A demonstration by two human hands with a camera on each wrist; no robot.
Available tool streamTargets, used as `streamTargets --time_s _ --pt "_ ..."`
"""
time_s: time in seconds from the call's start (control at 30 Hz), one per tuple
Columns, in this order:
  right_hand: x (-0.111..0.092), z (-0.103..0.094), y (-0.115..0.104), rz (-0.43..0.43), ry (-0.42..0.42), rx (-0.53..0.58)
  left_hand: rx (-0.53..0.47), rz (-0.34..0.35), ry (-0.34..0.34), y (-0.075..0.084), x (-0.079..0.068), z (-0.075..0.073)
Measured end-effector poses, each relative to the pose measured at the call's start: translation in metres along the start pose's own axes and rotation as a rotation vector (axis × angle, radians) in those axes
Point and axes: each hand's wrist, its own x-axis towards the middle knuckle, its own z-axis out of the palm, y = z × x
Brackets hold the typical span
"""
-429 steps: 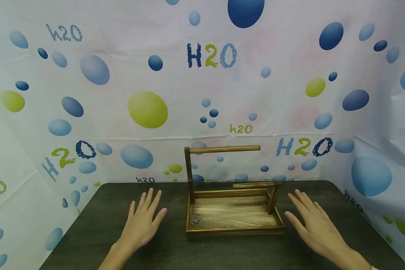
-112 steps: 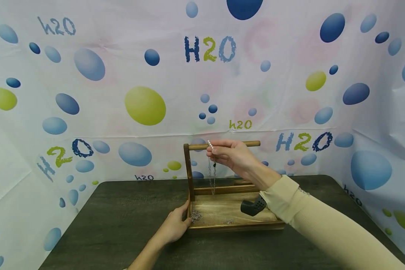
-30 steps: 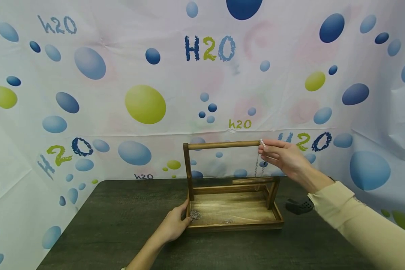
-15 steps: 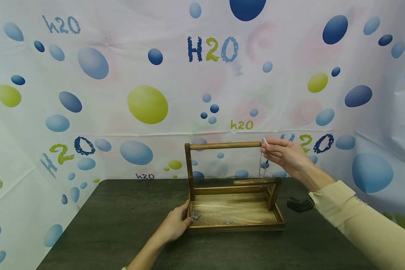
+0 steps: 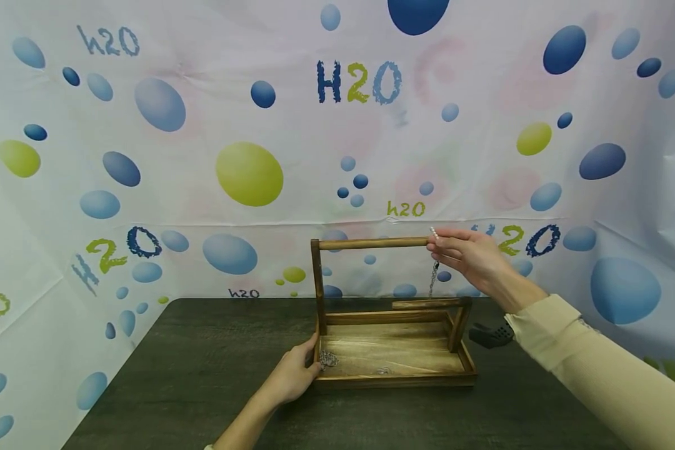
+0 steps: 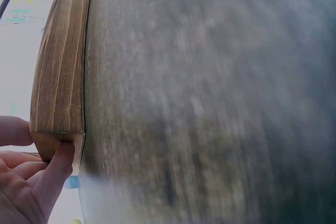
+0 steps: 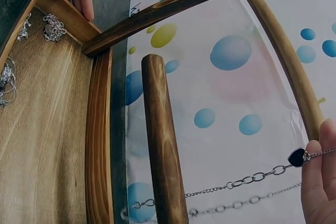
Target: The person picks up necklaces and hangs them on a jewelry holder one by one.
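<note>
A wooden jewelry stand point(image 5: 396, 380) has a shallow tray and two bars on posts. My left hand point(image 5: 289, 375) grips the tray's left end, its thumb at the rim; the left wrist view shows fingers around the wooden corner. Between thumb and fingertips, my right hand point(image 5: 475, 253) pinches a silver chain necklace point(image 5: 433, 281) with white beads at the free right end of the upper bar point(image 5: 371, 244). The chain hangs toward the lower bar point(image 5: 424, 304). In the right wrist view a black heart pendant point(image 7: 297, 157) lies against a finger.
In the tray's left corner lies a heap of silver chains point(image 5: 329, 359), with another small silver piece point(image 5: 383, 370) near the front edge. A black camera point(image 5: 490, 335) sits under the right wrist. Behind the dark table point(image 5: 230, 331) hangs a printed curtain point(image 5: 309, 144).
Both hands first lay apart on the table. The right hand later carried the necklace rightward along the upper bar to its free end, and has just shifted slightly left. The left hand stays on the tray.
</note>
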Motion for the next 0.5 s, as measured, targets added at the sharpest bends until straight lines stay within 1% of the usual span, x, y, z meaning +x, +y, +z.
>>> streamTargets --time_s 0.2,0.33,0.5 --pt "0.004 0.007 -0.001 0.012 0.001 -0.027 -0.011 0.009 0.002 -0.001 0.000 0.000" --pt "0.007 0.012 -0.003 0.004 -0.012 -0.045 -0.014 0.014 0.003 -0.001 0.000 0.000" --pt "0.010 0.023 -0.003 -0.001 -0.030 -0.036 -0.013 0.009 0.001 -0.001 -0.001 0.000"
